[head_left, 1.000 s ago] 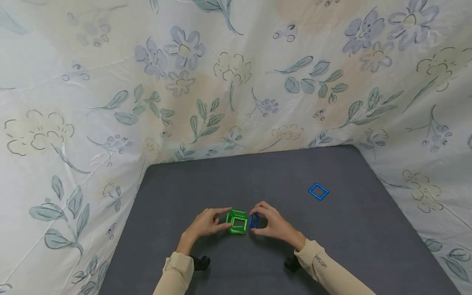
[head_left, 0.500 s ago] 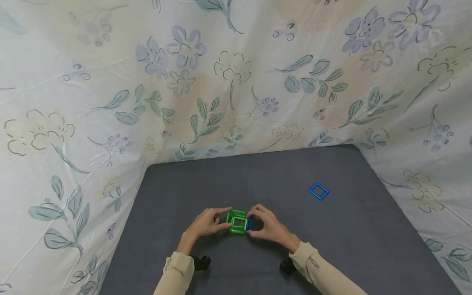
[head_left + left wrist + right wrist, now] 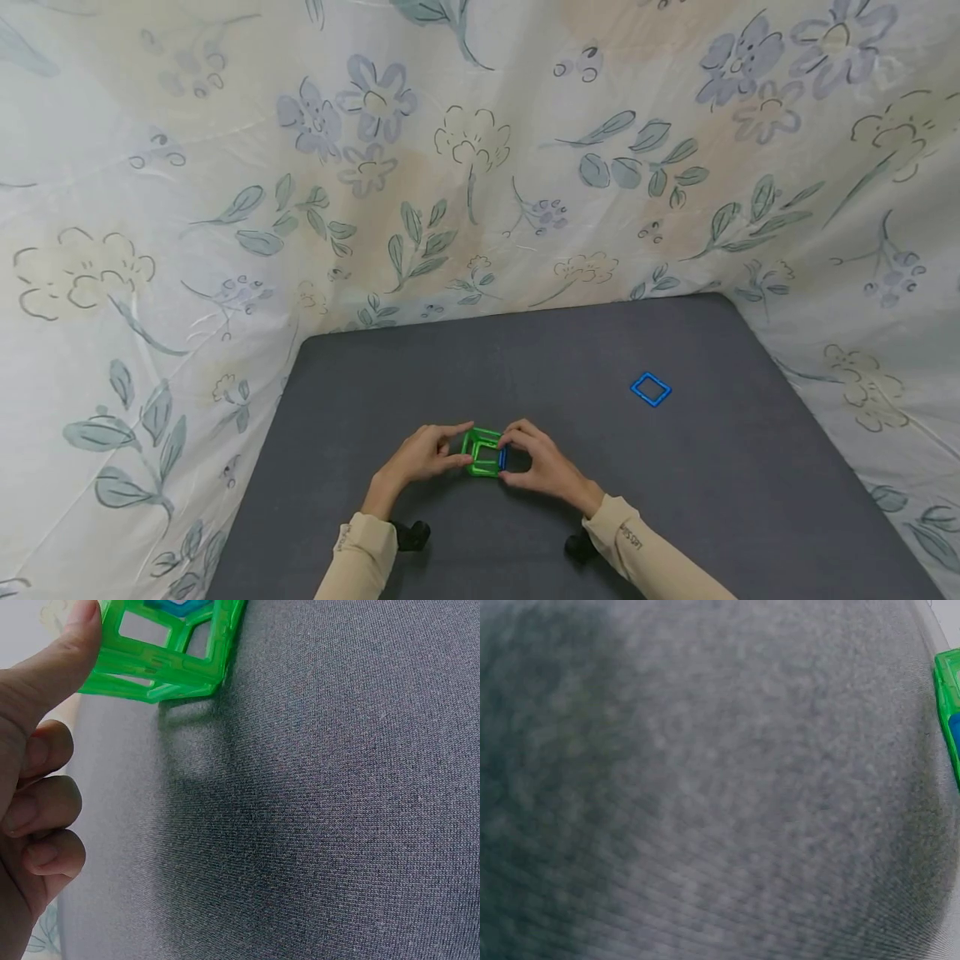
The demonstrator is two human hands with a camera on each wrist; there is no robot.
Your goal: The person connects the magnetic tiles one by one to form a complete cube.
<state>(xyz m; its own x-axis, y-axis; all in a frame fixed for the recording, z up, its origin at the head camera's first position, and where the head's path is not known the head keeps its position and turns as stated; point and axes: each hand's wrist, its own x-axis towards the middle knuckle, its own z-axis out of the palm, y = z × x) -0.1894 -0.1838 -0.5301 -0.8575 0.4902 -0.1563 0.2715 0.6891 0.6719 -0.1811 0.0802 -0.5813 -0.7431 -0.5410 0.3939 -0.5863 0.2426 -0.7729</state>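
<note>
A box-shaped frame of green open square tiles (image 3: pixel 486 469) stands on the dark table in the head view. My left hand (image 3: pixel 420 454) grips its left side between thumb and index finger; in the left wrist view the thumb lies on the green frame (image 3: pixel 161 664) while the other fingers curl below. On the right, my right hand (image 3: pixel 542 462) pinches a blue open square tile (image 3: pixel 503 458) upright against the box's right side. Only an edge of that tile shows past the fingers. The right wrist view catches just a corner of the green frame (image 3: pixel 946 697).
Another blue square tile (image 3: pixel 651 389) lies flat on the dark grey table (image 3: pixel 570 350), farther back and to the right. A floral cloth (image 3: pixel 480 167) hangs behind the table and along both sides.
My right hand has moved left with the blue tile, closing the gap to the green box. The left hand and the green box have stayed nearly in place.
</note>
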